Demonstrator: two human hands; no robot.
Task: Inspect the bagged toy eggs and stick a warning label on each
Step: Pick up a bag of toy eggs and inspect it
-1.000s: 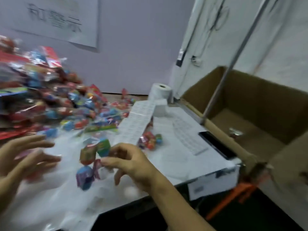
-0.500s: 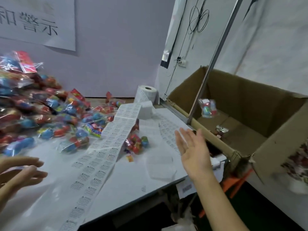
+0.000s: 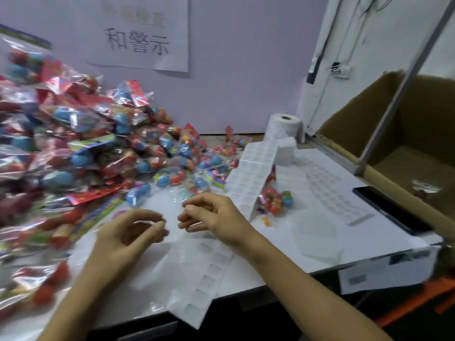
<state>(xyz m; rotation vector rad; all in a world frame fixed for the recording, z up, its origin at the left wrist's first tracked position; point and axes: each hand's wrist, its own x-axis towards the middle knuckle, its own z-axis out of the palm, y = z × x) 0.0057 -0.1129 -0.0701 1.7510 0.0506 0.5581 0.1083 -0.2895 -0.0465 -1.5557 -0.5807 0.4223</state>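
Both of our hands hung loosely curled over the table (image 3: 307,252), the left hand (image 3: 128,232) and right hand (image 3: 211,217) close together, fingertips nearly meeting. Neither grip plainly held anything; blur hid whether a label sat pinched between the left fingers, so we could not tell. The strip of warning labels (image 3: 248,178) ran from its roll (image 3: 283,129) down under our right wrist to the table's near edge. The pile of bagged toy eggs (image 3: 81,153) lay heaped to our left, well within reach, and one loose bag (image 3: 275,200) sat just beside the strip. A cardboard box (image 3: 403,134) stood to the right, one bag visible inside. We judged ourselves between bags: the next move called for drawing a fresh bag from the pile, checking it, then peeling a label off the strip.
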